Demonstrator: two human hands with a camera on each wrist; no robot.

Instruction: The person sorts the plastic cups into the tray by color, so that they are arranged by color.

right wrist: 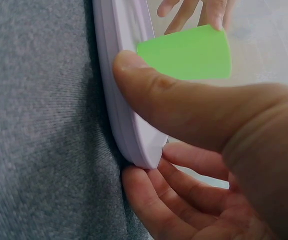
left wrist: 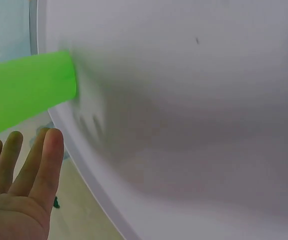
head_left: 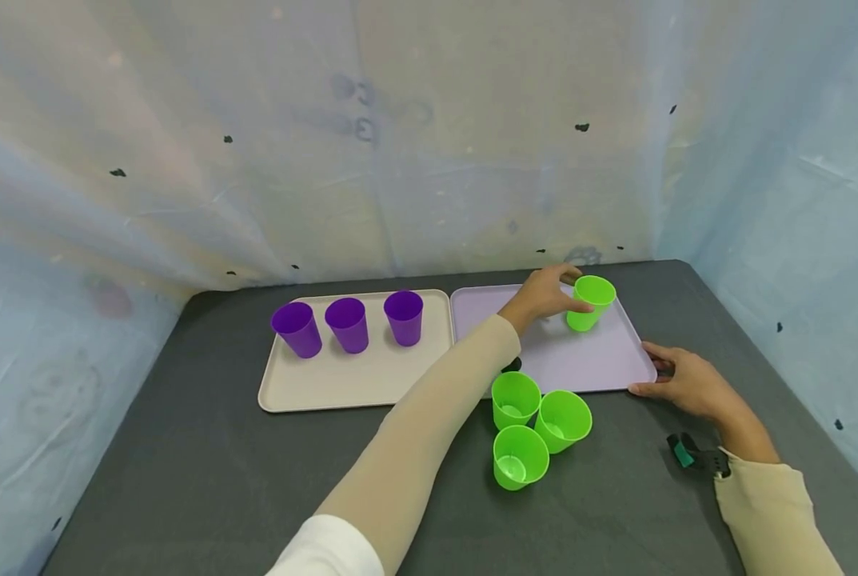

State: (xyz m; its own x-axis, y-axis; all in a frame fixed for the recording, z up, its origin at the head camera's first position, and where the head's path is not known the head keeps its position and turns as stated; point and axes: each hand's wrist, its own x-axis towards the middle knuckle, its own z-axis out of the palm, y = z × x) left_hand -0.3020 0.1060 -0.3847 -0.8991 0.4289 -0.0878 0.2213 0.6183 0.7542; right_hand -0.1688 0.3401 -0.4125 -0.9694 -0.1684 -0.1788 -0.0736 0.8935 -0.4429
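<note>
A green cup (head_left: 592, 302) stands upright toward the right of the lilac tray (head_left: 580, 368). My left hand (head_left: 546, 292) reaches over that tray beside the cup, thumb at its near side. In the left wrist view the fingers (left wrist: 46, 165) are straight and spread, apart from the cup's wall (left wrist: 31, 85). My right hand (head_left: 691, 382) holds the tray's near right corner. The right wrist view shows its thumb (right wrist: 133, 70) against the tray rim (right wrist: 116, 110) and its fingers around the corner. Three more green cups (head_left: 520, 456) stand clustered on the table before the tray.
A cream tray (head_left: 335, 388) lies left of the lilac one, with three purple cups (head_left: 403, 318) in a row on it. The dark table (head_left: 205, 472) meets plastic sheeting (head_left: 429, 160) at the back and sides. My left forearm crosses over the middle.
</note>
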